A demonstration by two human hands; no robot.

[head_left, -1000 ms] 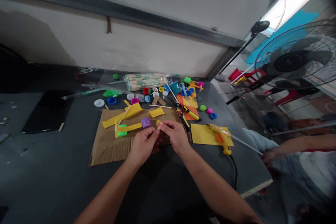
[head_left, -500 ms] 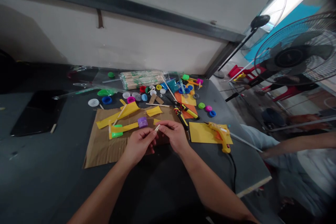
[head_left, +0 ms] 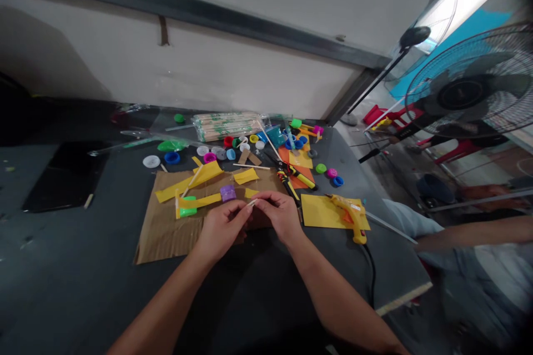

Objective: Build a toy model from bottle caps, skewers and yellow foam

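Between the fingertips of both hands is a short piece of pale wooden stick. My left hand pinches one end, and my right hand pinches the other. Both hands are over the near edge of a brown cardboard sheet. Just beyond the left hand lie a yellow paper strip, a purple bottle cap and a bright green cap. Pliers with yellow and black handles rest past the right hand.
A yellow glue gun lies on a yellow card at the right, its cord hanging near the table edge. Bottle caps and a bag of wooden sticks are at the back. A phone lies left; a fan and a seated person are at right.
The stick piece lies flatter between my fingertips than before, and the hands have drawn slightly closer together. The whole view has shifted a little; the things on the table stay in place.
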